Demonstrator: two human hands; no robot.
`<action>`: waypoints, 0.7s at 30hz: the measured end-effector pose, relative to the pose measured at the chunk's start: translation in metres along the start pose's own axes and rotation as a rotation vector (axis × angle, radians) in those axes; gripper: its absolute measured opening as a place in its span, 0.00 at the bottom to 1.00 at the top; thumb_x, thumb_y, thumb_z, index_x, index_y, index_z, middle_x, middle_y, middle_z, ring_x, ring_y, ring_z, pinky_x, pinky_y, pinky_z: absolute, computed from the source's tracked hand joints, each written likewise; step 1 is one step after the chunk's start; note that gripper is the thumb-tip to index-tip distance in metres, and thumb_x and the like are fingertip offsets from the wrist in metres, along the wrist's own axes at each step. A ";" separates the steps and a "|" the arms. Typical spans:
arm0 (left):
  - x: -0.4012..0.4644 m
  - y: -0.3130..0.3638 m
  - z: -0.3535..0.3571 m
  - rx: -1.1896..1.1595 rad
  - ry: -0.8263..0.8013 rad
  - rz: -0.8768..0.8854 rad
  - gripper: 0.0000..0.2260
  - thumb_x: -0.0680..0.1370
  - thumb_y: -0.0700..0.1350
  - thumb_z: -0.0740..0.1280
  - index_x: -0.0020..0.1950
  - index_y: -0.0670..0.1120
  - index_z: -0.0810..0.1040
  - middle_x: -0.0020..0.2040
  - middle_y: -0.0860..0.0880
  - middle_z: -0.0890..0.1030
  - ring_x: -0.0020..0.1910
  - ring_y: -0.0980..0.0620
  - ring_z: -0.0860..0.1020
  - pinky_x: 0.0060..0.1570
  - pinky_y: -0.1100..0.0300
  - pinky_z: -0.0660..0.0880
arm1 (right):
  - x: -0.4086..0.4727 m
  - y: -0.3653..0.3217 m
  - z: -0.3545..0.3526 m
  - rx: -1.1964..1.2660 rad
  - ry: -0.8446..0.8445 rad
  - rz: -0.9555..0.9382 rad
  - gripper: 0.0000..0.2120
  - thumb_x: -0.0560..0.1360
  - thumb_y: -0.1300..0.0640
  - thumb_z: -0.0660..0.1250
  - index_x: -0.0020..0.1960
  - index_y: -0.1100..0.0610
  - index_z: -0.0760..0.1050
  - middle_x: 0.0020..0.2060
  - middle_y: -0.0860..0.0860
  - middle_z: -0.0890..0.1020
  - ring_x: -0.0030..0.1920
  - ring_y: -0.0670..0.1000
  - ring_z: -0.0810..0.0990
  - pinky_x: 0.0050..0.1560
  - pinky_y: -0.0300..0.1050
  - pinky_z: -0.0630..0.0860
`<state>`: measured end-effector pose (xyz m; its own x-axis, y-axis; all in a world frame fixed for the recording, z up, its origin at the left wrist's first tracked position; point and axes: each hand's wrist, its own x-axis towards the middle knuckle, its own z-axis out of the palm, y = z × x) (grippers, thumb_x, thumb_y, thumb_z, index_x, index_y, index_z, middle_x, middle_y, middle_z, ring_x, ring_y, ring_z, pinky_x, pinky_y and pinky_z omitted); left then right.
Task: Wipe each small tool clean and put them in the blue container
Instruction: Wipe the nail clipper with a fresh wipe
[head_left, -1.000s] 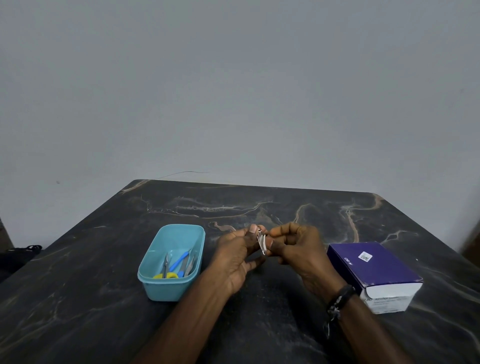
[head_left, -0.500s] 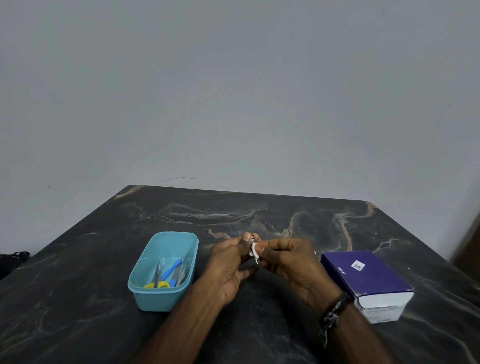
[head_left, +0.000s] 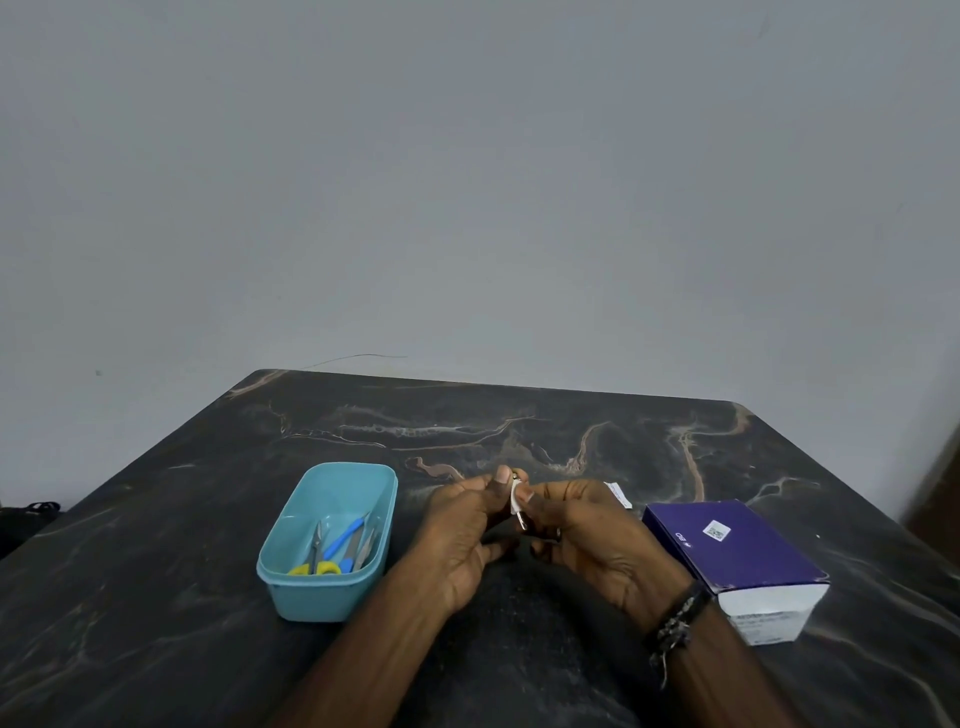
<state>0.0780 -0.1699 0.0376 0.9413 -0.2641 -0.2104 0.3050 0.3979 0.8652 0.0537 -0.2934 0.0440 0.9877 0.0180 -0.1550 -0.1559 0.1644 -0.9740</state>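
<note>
1. Metal glints between the two hands: a small silver tool (head_left: 521, 512), upright and slightly tilted, is held over the middle of the desk with a bit of white wipe (head_left: 516, 498) folded against it.
2. Left hand (head_left: 462, 525) has its fingers curled, the thumb pressing the tool near its top end.
3. Right hand (head_left: 582, 530) is curled as well, its fingertips pinching the white wipe around the tool; a dark beaded bracelet (head_left: 678, 618) sits on that wrist.
4. Just past the right hand's knuckles a small white scrap (head_left: 618, 493) shows; whether it lies on the desk or is held cannot be told.
5. Left of the hands, near but apart, stands the blue container (head_left: 332, 597); inside lie yellow-handled scissors (head_left: 314, 567), a blue-handled tool (head_left: 345, 538) and some slim metal pieces.
6. Right of the hands rests a purple box (head_left: 737, 561) with a white end.
7. Everything sits on a dark marbled desk (head_left: 156, 597), with a plain grey wall (head_left: 467, 182) behind it.
</note>
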 end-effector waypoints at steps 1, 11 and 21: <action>0.001 0.000 -0.001 0.002 0.000 0.000 0.07 0.78 0.43 0.66 0.45 0.42 0.82 0.42 0.45 0.84 0.48 0.45 0.80 0.59 0.44 0.73 | 0.000 0.000 0.000 -0.004 -0.008 0.000 0.11 0.76 0.61 0.67 0.48 0.71 0.80 0.40 0.63 0.81 0.36 0.52 0.77 0.36 0.42 0.70; 0.003 0.000 -0.002 -0.062 0.008 0.033 0.05 0.75 0.42 0.69 0.44 0.41 0.82 0.38 0.45 0.83 0.39 0.50 0.79 0.43 0.54 0.76 | -0.002 -0.003 0.000 -0.025 -0.046 0.009 0.09 0.76 0.61 0.67 0.46 0.68 0.82 0.37 0.59 0.81 0.35 0.49 0.76 0.33 0.38 0.71; 0.004 0.002 -0.006 -0.095 0.032 0.106 0.16 0.62 0.45 0.75 0.46 0.38 0.81 0.34 0.45 0.82 0.32 0.52 0.79 0.30 0.60 0.77 | -0.006 -0.004 0.002 -0.141 -0.090 -0.091 0.08 0.75 0.61 0.68 0.40 0.61 0.83 0.39 0.60 0.82 0.37 0.49 0.79 0.35 0.38 0.74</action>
<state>0.0826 -0.1651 0.0355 0.9726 -0.1885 -0.1360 0.2146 0.5035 0.8369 0.0481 -0.2923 0.0490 0.9935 0.0985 -0.0565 -0.0596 0.0295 -0.9978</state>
